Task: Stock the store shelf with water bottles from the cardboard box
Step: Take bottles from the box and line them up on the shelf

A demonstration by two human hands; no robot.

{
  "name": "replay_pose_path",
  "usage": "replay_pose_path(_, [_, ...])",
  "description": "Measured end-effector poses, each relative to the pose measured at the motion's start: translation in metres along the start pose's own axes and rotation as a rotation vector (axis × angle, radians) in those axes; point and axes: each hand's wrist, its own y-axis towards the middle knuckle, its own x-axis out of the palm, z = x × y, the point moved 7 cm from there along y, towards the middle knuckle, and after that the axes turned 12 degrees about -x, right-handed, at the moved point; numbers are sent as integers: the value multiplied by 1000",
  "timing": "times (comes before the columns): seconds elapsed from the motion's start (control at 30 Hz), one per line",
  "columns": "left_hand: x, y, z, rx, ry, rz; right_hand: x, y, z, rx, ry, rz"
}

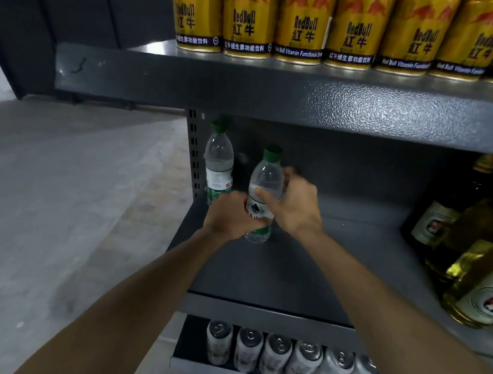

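We clamped left hand (230, 216) and right hand (291, 203) round the water bottle (266, 180)'s label; full, seemingly heavy and slick.

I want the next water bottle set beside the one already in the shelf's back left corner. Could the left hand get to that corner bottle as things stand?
Probably yes. The left hand, gripping the front water bottle low, is right beside the corner bottle, with nothing between them. It would have to let go first, since both hands hold the front bottle.

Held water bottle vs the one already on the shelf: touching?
Apart. The head view shows dark shelf backing between the held bottle and the shelved bottle; left hand blocks the lower part.
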Motion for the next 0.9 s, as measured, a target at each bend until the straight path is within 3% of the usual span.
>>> replay_pose_path(0.5, [10,24,-21,-324,-93,73,30,49,10,22,-23,-45])
replay_pose_path(0.73, [12,29,-16,-316,-91,104,38,61,13,2,-40,-46])
replay_pose_path(0.9, [15,36,-11,-278,35,80,43,67,14,8,-48,-52])
